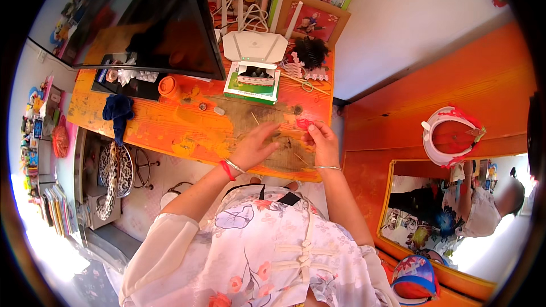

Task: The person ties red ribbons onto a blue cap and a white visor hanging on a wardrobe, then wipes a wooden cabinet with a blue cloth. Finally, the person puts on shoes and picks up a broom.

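Observation:
My right hand [320, 137] pinches a small red item [304, 123], perhaps thin cord or ribbon, between thumb and fingers above the right end of the worn orange wooden table [162, 128]. What the red item is exactly cannot be told. My left hand [257, 144] hovers palm down over the table's front part, fingers apart, holding nothing. Thin sticks [301, 158] lie on the bare wood near both hands. Behind them, an opened small box [257, 73] rests on a green and white box [251, 93].
A white router [255, 47], picture frames [315, 21] and a black hair clip [313, 53] stand or lie at the back. A large television [149, 21] fills the left rear. An orange jar [169, 87] and a dark blue cloth [118, 113] are at the left. A mirror [439, 213] is at the right.

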Demonstrator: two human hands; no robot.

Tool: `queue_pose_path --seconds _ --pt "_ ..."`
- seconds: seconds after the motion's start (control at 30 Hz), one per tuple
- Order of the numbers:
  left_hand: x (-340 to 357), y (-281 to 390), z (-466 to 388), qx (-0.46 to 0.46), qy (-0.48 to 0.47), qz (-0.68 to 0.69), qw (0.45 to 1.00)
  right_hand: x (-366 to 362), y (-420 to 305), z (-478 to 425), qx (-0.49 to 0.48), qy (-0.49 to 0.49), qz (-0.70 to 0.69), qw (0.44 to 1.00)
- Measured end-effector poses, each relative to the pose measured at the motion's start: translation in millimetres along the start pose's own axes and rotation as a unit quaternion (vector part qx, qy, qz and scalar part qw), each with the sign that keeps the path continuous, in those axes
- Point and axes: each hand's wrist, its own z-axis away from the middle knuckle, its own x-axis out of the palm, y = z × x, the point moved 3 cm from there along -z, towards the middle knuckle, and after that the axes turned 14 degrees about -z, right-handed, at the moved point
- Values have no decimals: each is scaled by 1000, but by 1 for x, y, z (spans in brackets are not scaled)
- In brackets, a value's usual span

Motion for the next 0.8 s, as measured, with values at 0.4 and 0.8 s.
queue_pose_path --seconds 0.4,0.8 --pt "3 26 -40 -171 -78 587 787 -10 -11 16 22 13 -221 975" --pt "-13 21 -37 -101 -124 782 603 -24 -30 22 17 -9 -404 914"
